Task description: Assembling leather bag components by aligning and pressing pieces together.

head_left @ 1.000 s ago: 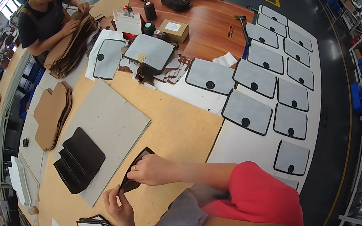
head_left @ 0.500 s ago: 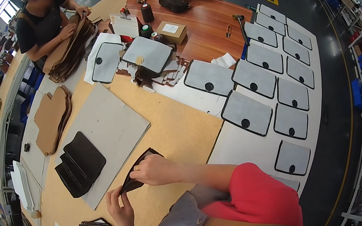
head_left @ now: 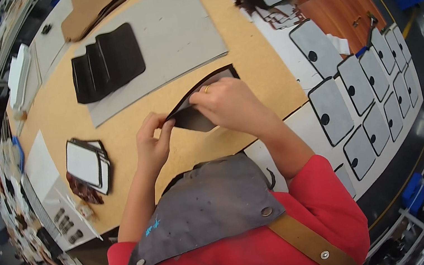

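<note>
Setting: workshop seen from the head view; tan worktable (head_left: 110,133) running from lower left to upper right, other people seated at its far end.
Piece in hand: dark flat piece (head_left: 198,113) with a curved edge, held just above the tabletop near the person's chest.
Long axis: runs from lower left, at the left hand, to upper right, where the squared end points toward the grey board (head_left: 167,38).
Look: black on the edge and near face, paler grey on the inner face at the upper end; thin, slightly bowed, possibly two layers, but the view is too small to tell.
Left hand (head_left: 151,146): thumb and forefinger closed in a pinch on the lower left tip of the piece, other fingers curled.
Right hand (head_left: 230,105): lying over the middle of the piece, fingers bent and pressing on it; a ring shows on one finger.
Nearby: black folded pieces (head_left: 106,63) on the grey board; small stack of white-faced panels (head_left: 87,164) left of the left hand; rows of grey panels (head_left: 363,89) with dark round spots to the right.
</note>
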`<state>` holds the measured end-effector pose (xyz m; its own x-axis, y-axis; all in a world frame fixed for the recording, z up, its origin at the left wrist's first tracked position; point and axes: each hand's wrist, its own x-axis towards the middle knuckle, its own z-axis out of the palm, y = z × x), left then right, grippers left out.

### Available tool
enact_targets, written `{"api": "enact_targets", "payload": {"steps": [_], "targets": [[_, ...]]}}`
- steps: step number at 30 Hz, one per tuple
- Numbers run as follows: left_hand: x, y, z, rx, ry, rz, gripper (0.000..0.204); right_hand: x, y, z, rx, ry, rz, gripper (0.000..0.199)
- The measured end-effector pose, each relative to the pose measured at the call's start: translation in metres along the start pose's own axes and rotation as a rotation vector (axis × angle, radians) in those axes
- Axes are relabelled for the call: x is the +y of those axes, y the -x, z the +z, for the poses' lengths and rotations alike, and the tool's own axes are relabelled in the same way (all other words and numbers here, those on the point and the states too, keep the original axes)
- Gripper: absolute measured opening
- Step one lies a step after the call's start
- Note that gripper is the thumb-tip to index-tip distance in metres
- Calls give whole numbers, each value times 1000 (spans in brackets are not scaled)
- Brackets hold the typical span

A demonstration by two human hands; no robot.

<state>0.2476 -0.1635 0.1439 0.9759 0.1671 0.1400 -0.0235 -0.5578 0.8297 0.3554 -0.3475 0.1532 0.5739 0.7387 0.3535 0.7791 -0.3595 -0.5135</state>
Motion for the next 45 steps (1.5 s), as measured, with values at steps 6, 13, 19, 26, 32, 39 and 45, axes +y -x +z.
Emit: {"api": "enact_targets", "payload": {"steps": [6,13,19,26,32,39,45], "targets": [[-8,2,5,38,-113,6,14,3,-14,19,-202,-40,33,7],[-34,5,2,55,-125,11,15,1,-33,32,-257,-84,68,9],[-45,-1,-4,83,-150,20,14,1,-49,41,-341,-37,73,12],[-65,1,-6,103,-88,-47,12,0,-65,54,-467,-12,96,15],[-91,31,4,352,241,-323,17,28,-74,65,-686,-200,214,32],[-123,112,7,286,532,-1041,23,25,-43,158,-656,-91,-20,14],[-109,75,8,61,-656,-65,59,-3,-26,187,-732,-62,-129,11]]}}
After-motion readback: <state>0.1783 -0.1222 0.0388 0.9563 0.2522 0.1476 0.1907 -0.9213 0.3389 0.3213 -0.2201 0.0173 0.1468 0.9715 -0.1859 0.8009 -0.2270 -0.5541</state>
